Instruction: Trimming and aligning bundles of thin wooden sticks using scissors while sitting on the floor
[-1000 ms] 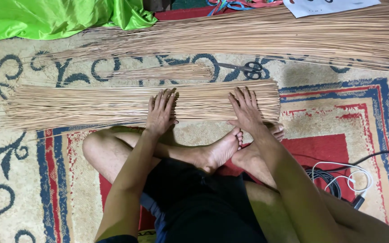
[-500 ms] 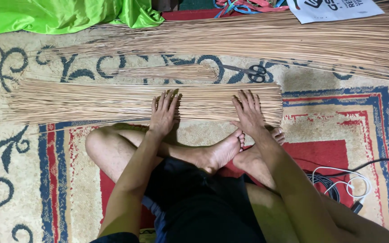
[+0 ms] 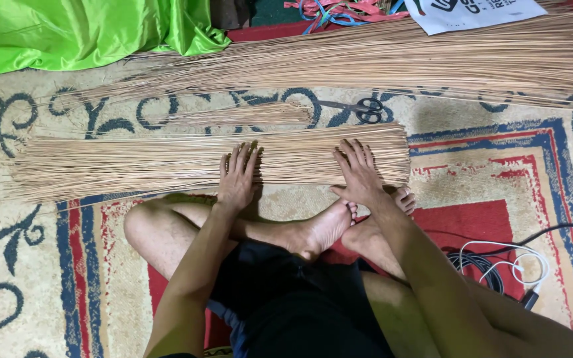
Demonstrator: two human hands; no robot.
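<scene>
A flat layer of thin tan palm-leaf sticks [image 3: 134, 162] lies across the patterned carpet in front of my crossed legs. My left hand [image 3: 236, 176] rests palm down on its middle, fingers spread. My right hand [image 3: 359, 173] presses flat on the layer's right end, fingers apart. Neither hand grips anything. A small loose bunch of shorter sticks [image 3: 243, 114] lies just beyond the layer.
A longer pile of sticks [image 3: 379, 59] runs across the far side. Black scissors [image 3: 359, 108] lie between the piles. Green shiny cloth [image 3: 67, 30] sits at the far left, coloured straps [image 3: 339, 10] and a white printed sheet [image 3: 472, 13] at the top, cables [image 3: 505, 265] at my right.
Both hands stay flat on the stick layer and have slid slightly toward me. The view has shifted a little.
</scene>
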